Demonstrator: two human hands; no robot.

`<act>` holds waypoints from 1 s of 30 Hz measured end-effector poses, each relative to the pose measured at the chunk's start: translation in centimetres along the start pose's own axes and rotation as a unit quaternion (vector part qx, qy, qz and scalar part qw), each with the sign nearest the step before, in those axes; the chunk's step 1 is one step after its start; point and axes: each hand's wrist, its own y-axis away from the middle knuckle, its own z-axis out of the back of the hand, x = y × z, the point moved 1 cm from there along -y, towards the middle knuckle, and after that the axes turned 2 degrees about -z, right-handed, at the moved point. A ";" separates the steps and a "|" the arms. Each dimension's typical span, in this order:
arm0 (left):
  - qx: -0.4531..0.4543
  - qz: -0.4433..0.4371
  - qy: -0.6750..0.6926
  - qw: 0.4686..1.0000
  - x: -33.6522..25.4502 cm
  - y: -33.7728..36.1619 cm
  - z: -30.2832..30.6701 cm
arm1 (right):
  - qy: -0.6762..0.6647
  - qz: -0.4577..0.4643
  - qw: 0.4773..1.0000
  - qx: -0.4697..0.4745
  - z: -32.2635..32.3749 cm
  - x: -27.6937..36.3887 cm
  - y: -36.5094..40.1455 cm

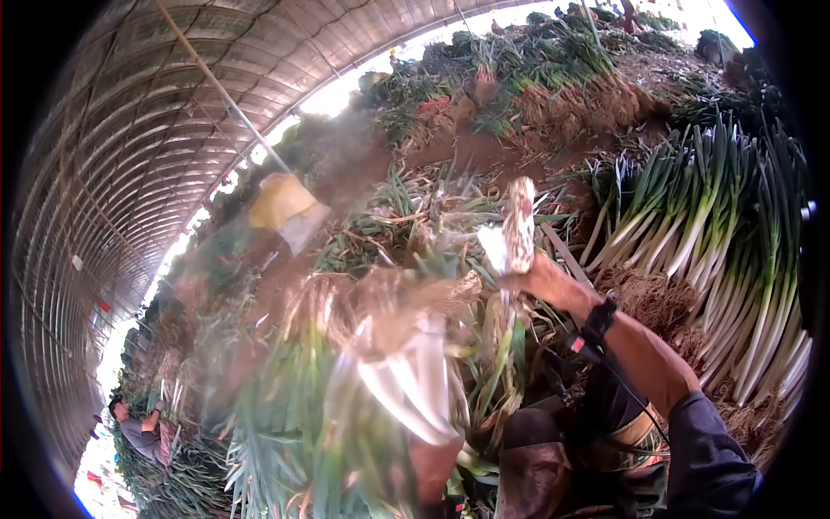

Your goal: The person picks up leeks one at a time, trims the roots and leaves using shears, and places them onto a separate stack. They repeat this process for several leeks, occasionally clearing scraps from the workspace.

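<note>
My left hand [435, 467], blurred by motion, is closed around white stalks of a bunch of large green onions [406, 394]. Their shaggy brown roots point up and away from me. My right hand [538, 281], with a black band on the wrist, is closed on a mottled tan-and-white object [520, 225] that stands up from the fist. I cannot make out its kind. A white patch shows beside it. Below and left of my hands, long green leaves [285, 432] spread out, partly smeared.
Bundled green onions [718, 208] lie on the right, roots toward me. More heaps [579, 104] stand behind, across brown soil. A pole with a yellow and white piece [290, 208] hangs at left. Another person [143, 432] works at far left under the arched roof [173, 112].
</note>
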 end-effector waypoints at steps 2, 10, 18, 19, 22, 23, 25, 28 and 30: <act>0.024 -0.024 -0.033 0.999 -1.1 0.0 1.6 | 0.003 -0.061 0.998 0.017 -2.0 -1.4 -0.6; 0.069 -0.058 0.139 0.986 -2.3 4.2 4.6 | 0.038 0.133 0.990 0.029 -5.3 -3.1 -2.8; 0.051 -0.155 0.043 0.986 -1.9 4.1 4.0 | 0.268 0.098 0.954 -0.091 -5.3 0.1 -9.7; 0.050 -0.123 0.086 0.987 -1.5 4.4 3.8 | 0.200 0.180 0.940 -0.210 -4.1 -0.6 -11.6; 0.050 -0.003 0.496 0.867 -2.2 6.0 2.6 | 0.361 0.263 0.850 -0.279 3.0 -0.8 -19.2; 0.030 0.012 0.283 0.958 -3.0 5.9 3.8 | 0.202 0.316 0.896 -0.239 5.8 -1.5 -20.1; 0.060 0.093 0.296 0.949 -4.3 6.2 5.3 | 0.181 0.358 0.900 -0.169 7.9 -0.5 -18.6; 0.054 0.079 0.302 0.948 -5.6 6.3 6.2 | 0.270 0.264 0.926 -0.018 5.8 -1.3 -14.7; 0.060 0.082 0.283 0.954 -5.8 6.9 6.9 | 0.007 0.115 0.986 0.122 1.7 -3.3 -10.9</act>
